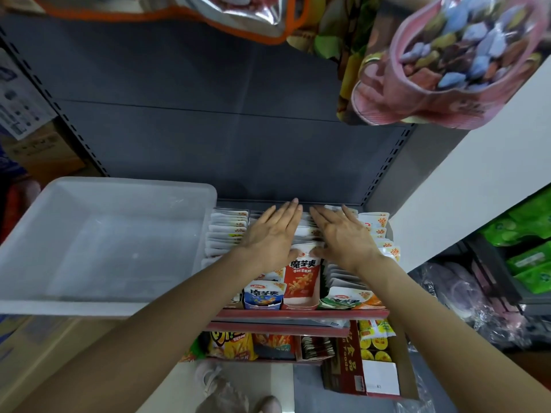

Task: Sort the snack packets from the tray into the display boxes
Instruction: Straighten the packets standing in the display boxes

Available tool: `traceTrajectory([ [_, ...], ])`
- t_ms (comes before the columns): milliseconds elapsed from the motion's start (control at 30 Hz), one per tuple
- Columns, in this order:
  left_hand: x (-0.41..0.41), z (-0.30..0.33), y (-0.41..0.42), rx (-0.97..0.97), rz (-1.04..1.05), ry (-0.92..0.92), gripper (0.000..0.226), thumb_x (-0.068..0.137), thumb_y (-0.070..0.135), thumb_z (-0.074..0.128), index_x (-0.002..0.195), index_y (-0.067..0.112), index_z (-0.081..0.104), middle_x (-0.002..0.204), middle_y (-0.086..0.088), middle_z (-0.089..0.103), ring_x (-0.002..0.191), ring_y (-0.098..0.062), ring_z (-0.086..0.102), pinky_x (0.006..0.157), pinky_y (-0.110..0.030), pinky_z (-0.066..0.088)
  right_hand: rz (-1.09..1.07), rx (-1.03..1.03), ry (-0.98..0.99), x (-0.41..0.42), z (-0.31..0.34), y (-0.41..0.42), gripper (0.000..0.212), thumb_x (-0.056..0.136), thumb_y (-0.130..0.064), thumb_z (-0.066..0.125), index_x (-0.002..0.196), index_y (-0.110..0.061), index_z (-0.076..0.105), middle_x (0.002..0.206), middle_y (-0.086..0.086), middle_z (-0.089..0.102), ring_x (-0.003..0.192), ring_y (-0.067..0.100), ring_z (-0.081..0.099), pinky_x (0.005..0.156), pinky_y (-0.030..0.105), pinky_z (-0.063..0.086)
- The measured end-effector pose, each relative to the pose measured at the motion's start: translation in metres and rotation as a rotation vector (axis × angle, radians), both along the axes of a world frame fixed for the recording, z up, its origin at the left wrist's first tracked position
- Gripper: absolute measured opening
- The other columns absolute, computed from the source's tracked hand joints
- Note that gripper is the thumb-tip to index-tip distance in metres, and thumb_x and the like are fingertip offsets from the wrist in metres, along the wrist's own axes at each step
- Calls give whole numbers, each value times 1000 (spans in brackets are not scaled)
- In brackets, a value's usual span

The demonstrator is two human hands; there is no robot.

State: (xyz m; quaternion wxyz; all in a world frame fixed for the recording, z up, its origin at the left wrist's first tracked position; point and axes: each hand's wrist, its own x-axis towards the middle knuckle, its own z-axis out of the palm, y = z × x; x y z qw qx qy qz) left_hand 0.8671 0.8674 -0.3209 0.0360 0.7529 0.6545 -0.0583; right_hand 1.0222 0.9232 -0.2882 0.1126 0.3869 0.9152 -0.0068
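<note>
A: How are the hands placed?

B: Both forearms are stretched forward over the shelf edge. The left hand (272,234) is laid palm down on the rows of snack packets (307,231) in the middle display box (299,304). Its fingers are held straight and close together, tips pointed toward the grey back panel (208,138). Nothing is gripped.

A: And the other one?

B: The right hand (346,236) is laid flat just beside it, also palm down, with straight fingers slightly fanned over the packet tops. The thumb is angled inward toward the left hand. The two hands are set near each other, with a narrow strip of packets seen between them.

A: Where are the packets?

B: They are stood upright in rows inside the boxes on the shelf. A red packet (301,278) is seen at the front of the middle row, a blue packet (262,295) at its left, and a green and orange packet (348,299) at the right. More white-topped packets (228,231) are lined up in the left box, and others beside the right wrist.

A: And the tray?

B: The clear plastic tray (119,189) is set at the left, next to the boxes. No packets can be made out inside it.
</note>
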Motion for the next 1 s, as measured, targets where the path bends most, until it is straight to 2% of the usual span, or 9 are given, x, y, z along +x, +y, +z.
traceTrajectory([
  [133,14,10,10,-16,73,-47,102,85,47,60,148,2,-6,158,-14,-5,146,-25,2,119,-35,5,7,-10,19,1,2,2,85,89,-42,57,151,-15,5,158,0,10,144,19,16,118,35,-1],
  [233,19,11,13,17,63,-121,105,78,51,67,149,3,6,155,-12,15,142,-25,18,116,-34,16,-58,31,117,4,0,3,75,86,-33,63,146,-12,25,150,6,30,136,24,29,115,35,16],
  [300,15,14,16,-7,84,-229,101,75,51,70,148,8,14,150,-8,28,137,-23,28,112,-34,22,-49,136,226,5,-3,-4,53,78,-19,69,128,-10,52,127,11,51,117,30,47,100,38,37],
  [367,7,18,16,-23,105,-342,93,75,45,72,147,13,22,147,-6,33,134,-22,33,109,-35,27,-26,181,297,6,-8,-10,40,69,-12,74,108,-9,64,107,12,59,98,34,56,83,40,46],
  [533,-8,20,7,107,86,-467,60,75,34,75,125,21,46,136,4,41,125,-15,39,104,-32,30,-22,196,284,7,-19,-12,31,63,-12,79,92,-12,66,95,7,60,84,28,58,70,35,48],
  [633,-9,17,2,74,58,-420,49,76,34,74,116,22,50,139,5,36,128,-13,36,105,-31,25,-25,204,204,2,-18,-13,29,77,-20,71,104,-13,64,113,6,52,102,25,50,85,35,42],
  [700,-7,16,2,69,48,-370,51,75,36,73,118,22,48,141,5,33,128,-14,35,104,-32,26,-37,222,175,-1,-20,-13,29,79,-25,68,104,-11,64,118,6,48,107,24,46,89,34,38],
  [833,5,14,4,101,27,-234,57,73,41,74,118,20,44,136,2,33,123,-19,36,99,-35,30,-17,285,149,-6,-20,-14,29,43,-20,87,64,-14,68,82,2,57,72,21,57,62,29,43],
  [1000,5,15,8,120,66,-257,65,70,41,76,121,22,40,127,1,41,116,-20,42,95,-36,34,52,376,223,3,-27,-24,22,61,-11,78,77,-5,64,82,7,56,70,25,55,64,31,24],
])
